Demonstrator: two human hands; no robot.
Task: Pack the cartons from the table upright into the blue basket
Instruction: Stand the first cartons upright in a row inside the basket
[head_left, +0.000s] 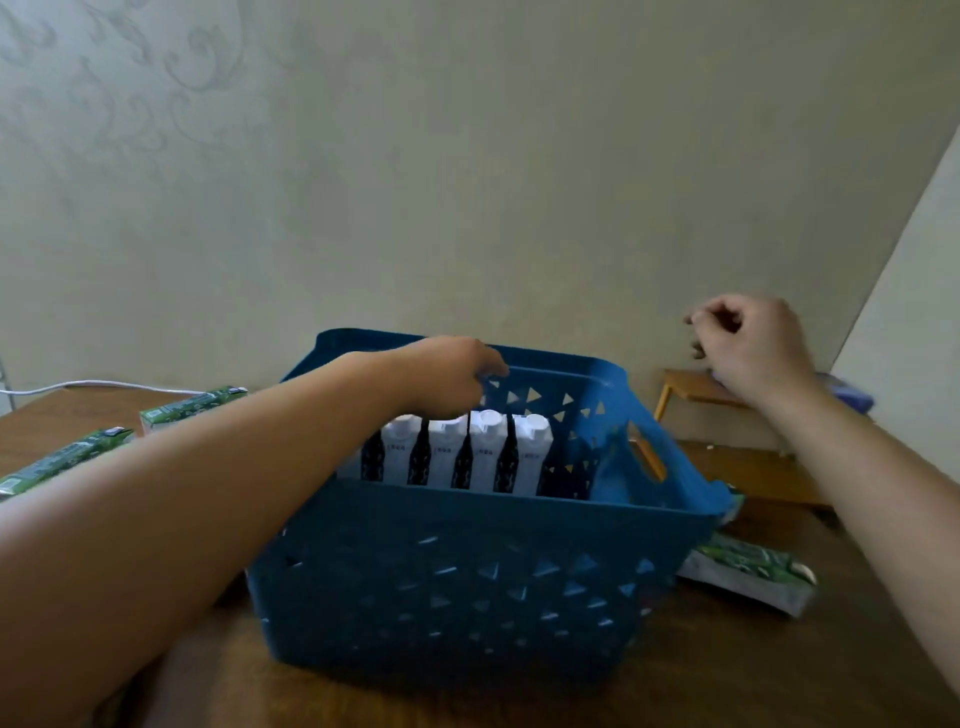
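Observation:
The blue basket (467, 571) stands on the wooden table (727, 670) in front of me. Several white-topped cartons (488, 457) stand upright in a row inside it, against its left half. My left hand (452, 379) reaches over the row, fingers curled down at the top of the leftmost cartons; whether it grips one is hidden. My right hand (748, 343) hovers in the air to the right of the basket, fingers loosely curled and holding nothing. Green cartons lie flat on the table: two at the left (187, 408) (62, 460) and one at the right (748, 574).
A white cable (104, 385) runs along the table's far left edge. A small wooden stool or shelf (696, 387) stands beyond the table at the right. A patterned wall rises close behind the basket. The basket's right part holds no cartons.

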